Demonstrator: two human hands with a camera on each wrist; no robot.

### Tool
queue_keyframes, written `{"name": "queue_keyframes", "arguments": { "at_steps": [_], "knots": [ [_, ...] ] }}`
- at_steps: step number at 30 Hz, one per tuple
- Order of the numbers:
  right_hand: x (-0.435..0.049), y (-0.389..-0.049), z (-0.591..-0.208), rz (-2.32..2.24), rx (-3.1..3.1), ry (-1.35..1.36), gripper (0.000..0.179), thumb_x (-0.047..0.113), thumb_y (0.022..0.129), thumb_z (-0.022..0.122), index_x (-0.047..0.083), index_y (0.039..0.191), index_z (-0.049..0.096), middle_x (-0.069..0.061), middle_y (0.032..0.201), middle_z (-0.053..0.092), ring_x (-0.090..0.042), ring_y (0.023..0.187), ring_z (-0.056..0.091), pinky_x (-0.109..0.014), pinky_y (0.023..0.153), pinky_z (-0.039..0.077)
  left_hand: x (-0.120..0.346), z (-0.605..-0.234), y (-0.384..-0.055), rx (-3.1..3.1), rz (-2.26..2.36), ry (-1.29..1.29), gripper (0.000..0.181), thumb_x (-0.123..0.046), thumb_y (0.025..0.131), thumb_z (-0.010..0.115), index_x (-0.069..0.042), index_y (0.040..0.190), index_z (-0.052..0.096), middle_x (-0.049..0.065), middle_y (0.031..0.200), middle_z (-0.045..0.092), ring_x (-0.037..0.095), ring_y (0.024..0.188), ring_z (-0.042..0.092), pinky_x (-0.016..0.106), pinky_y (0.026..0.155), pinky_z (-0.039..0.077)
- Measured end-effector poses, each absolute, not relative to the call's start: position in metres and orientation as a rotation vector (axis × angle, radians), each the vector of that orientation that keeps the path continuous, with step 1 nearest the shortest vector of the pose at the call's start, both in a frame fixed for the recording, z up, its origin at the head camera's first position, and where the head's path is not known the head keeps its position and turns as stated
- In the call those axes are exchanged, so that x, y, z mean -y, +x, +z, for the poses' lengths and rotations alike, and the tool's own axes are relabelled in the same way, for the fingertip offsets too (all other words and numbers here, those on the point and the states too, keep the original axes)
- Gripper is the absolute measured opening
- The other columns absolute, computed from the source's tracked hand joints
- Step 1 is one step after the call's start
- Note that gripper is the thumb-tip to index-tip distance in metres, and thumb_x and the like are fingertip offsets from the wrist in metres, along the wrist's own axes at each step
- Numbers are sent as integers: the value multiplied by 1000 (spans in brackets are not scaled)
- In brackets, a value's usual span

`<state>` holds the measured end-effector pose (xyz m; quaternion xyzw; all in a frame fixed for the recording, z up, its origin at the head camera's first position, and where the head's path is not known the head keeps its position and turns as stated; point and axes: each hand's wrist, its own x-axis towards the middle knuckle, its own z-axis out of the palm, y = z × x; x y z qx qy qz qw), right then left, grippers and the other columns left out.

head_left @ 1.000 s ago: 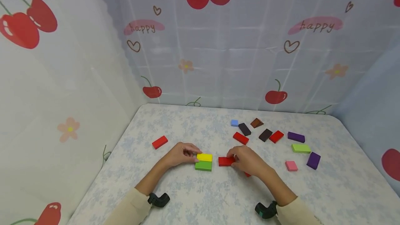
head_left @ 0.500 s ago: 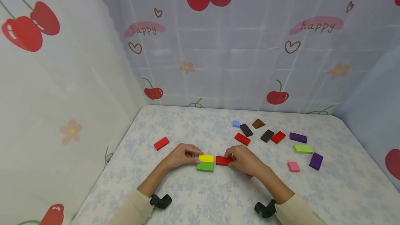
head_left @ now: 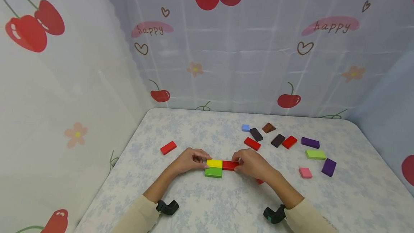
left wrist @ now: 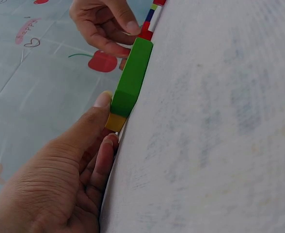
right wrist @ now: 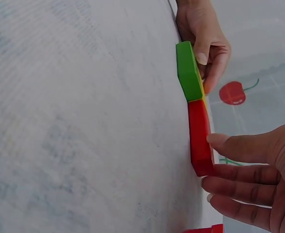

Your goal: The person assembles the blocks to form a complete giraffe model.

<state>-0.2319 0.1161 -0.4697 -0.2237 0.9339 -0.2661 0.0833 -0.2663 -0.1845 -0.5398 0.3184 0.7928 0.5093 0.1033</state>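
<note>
In the head view a yellow block [head_left: 214, 163] and a green block [head_left: 213, 172] lie side by side on the table, long sides together. My left hand [head_left: 188, 161] grips the yellow block's left end between thumb and fingers. Against its right end lies a red block [head_left: 228, 165], which my right hand [head_left: 253, 163] pinches at the far end. The right wrist view shows the red block [right wrist: 199, 138] meeting the corner of the green block [right wrist: 188, 70]. Another red block [head_left: 260, 181] is partly hidden below the right hand.
A lone red block [head_left: 168, 148] lies to the left. Toward the back right are several loose blocks, among them a blue one [head_left: 245, 128], a brown triangular one [head_left: 268, 128], a purple one [head_left: 310, 142] and a pink one [head_left: 305, 173]. A printed curtain [head_left: 242, 78] hangs behind the table.
My right hand has slid the red block leftward until its end meets the yellow block, closing the gap between them. The left hand keeps its hold on the yellow block.
</note>
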Motion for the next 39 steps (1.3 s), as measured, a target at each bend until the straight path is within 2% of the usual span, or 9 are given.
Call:
{"name": "queue_keyframes", "arguments": {
  "at_steps": [4,9,17,22,30,39],
  "knots": [
    [-134,-243,-463,-832,-2845,-676,19,9,85,83,10,102,76,0,95,72,-13,81,62,-28,70,55,184,-540,-267,-2335,1503,937,31,-21,85,85,-19,116,79,-4,111,73,14,78,62,25,67,52],
    [-164,-267,-462,-794,-2977,-681,20,11,85,83,6,104,75,-2,90,72,-15,76,60,-30,65,53,183,-540,-265,-2336,1504,923,31,-20,85,85,-18,116,79,-3,111,73,14,78,62,24,67,51],
    [-181,-284,-477,-708,-3016,-456,22,14,84,84,7,103,76,-4,89,72,-18,75,59,-32,63,52,183,-542,-264,-2330,1496,893,30,-21,85,85,-25,114,79,-9,109,72,15,79,61,24,67,50],
    [-182,-287,-482,-692,-3013,-412,22,12,84,84,7,102,75,-4,88,70,-19,76,58,-33,65,54,183,-543,-264,-2323,1505,905,29,-21,86,84,-24,114,79,-8,110,73,15,79,61,24,67,50],
    [-181,-286,-479,-755,-3018,-455,20,3,85,81,3,103,73,-10,95,71,-22,81,60,-40,76,58,184,-541,-266,-2331,1507,903,31,-22,84,85,-25,114,79,-9,110,72,16,79,62,25,67,51],
    [-176,-256,-468,-874,-3014,-587,26,2,82,84,7,106,75,-5,100,73,-25,90,65,-38,76,58,184,-539,-266,-2333,1510,930,31,-21,85,84,-17,116,79,-2,111,73,14,79,62,24,67,51]
  ]
}}
